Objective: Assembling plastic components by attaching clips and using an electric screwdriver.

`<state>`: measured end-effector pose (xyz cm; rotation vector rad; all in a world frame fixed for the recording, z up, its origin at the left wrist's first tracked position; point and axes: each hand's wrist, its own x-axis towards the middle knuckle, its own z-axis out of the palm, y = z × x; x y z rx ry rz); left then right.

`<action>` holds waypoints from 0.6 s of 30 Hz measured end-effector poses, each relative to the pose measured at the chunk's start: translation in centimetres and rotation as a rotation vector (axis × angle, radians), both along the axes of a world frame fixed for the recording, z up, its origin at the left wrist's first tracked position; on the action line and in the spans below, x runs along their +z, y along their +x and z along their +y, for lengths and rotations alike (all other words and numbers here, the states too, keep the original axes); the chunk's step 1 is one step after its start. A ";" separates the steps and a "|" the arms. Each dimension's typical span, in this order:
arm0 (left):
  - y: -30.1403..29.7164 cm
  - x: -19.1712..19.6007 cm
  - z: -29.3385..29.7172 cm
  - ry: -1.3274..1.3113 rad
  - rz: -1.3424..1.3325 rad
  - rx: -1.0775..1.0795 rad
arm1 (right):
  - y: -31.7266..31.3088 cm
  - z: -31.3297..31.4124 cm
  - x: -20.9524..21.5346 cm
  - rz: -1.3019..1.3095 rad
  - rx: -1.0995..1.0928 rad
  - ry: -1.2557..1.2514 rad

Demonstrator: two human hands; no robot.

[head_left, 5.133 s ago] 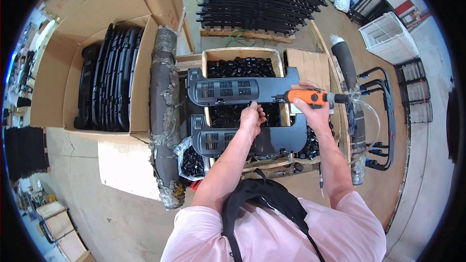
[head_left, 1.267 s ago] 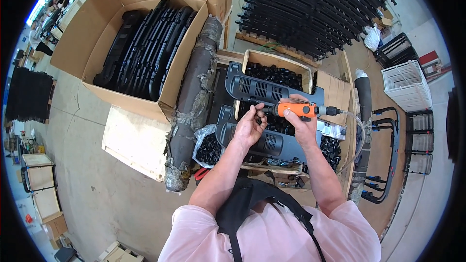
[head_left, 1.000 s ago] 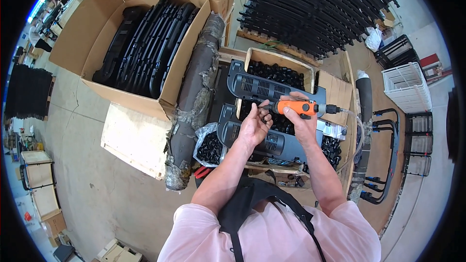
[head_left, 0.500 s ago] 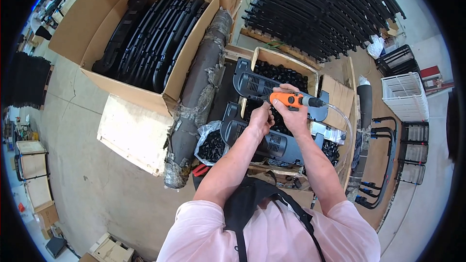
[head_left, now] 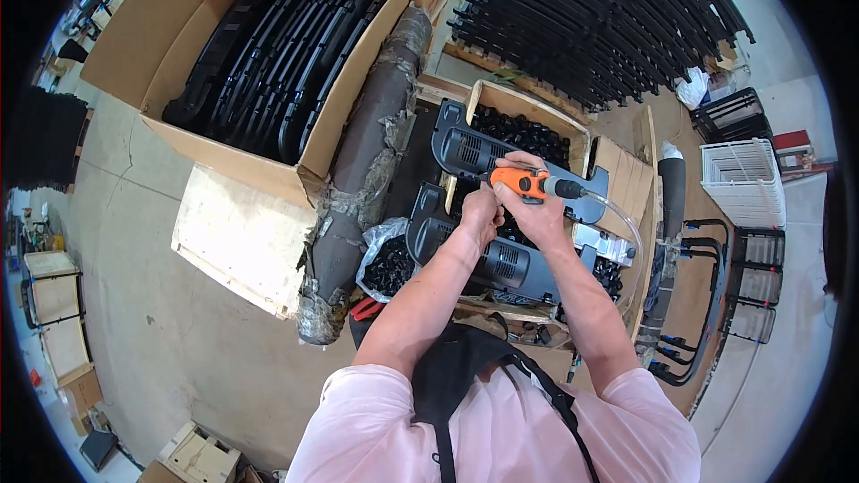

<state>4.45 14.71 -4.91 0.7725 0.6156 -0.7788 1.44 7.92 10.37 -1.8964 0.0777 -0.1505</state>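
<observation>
My right hand (head_left: 535, 213) is wrapped round an orange power screwdriver (head_left: 510, 181). A clear hose (head_left: 624, 213) trails from its grey and black rear end toward the right. Beside the tool's front end, my left hand (head_left: 480, 210) is closed with its fingers pinched together; whatever they hold is hidden. The tool's tip is also out of sight at the fingers. Both hands are over a long black plastic panel (head_left: 463, 148) with a slotted grille. Nearer to me, below my wrists, lies a second, similar panel (head_left: 504, 265).
Under the panels, a wooden box (head_left: 580, 154) holds small black parts (head_left: 514, 130). A plastic bag of black pieces (head_left: 386, 266) sits left. Beyond stand a wrapped roll (head_left: 362, 156) and a cardboard box (head_left: 224, 150) of black panels. Black racks (head_left: 591, 27) are stacked at the far right.
The view has shifted slightly. The orange screwdriver and my right hand have moved a little to the left, closer to my left hand. Both hands keep their grip.
</observation>
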 end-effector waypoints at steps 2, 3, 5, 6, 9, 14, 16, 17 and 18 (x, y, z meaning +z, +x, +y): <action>0.0 0.3 -0.3 -0.031 -0.020 0.007 | 0.2 -0.1 -0.3 0.021 0.000 -0.055; -0.1 0.4 -0.4 -0.002 -0.006 0.005 | 0.3 -0.1 -0.4 0.041 0.002 -0.105; -0.2 0.5 -0.5 0.039 0.034 0.014 | 0.6 0.1 -0.2 0.054 0.001 -0.114; -0.2 0.6 -0.6 0.036 0.031 0.012 | 0.6 0.2 -0.1 0.070 -0.001 -0.119; -0.6 0.8 -0.7 0.048 -0.030 0.013 | 0.5 0.2 -0.3 0.028 0.027 -0.172; 0.3 1.0 0.1 0.108 -0.074 -0.057 | 0.9 0.5 1.6 0.009 0.110 -0.109; 0.5 1.7 0.5 0.128 -0.014 -0.095 | 0.1 -0.7 2.0 -0.158 0.106 -0.091; 0.4 2.3 1.5 0.150 -0.020 -0.118 | -0.6 -0.3 3.7 -0.178 0.065 -0.004; 0.3 2.9 2.5 0.175 -0.026 -0.139 | -1.6 -0.1 5.6 -0.196 0.023 0.084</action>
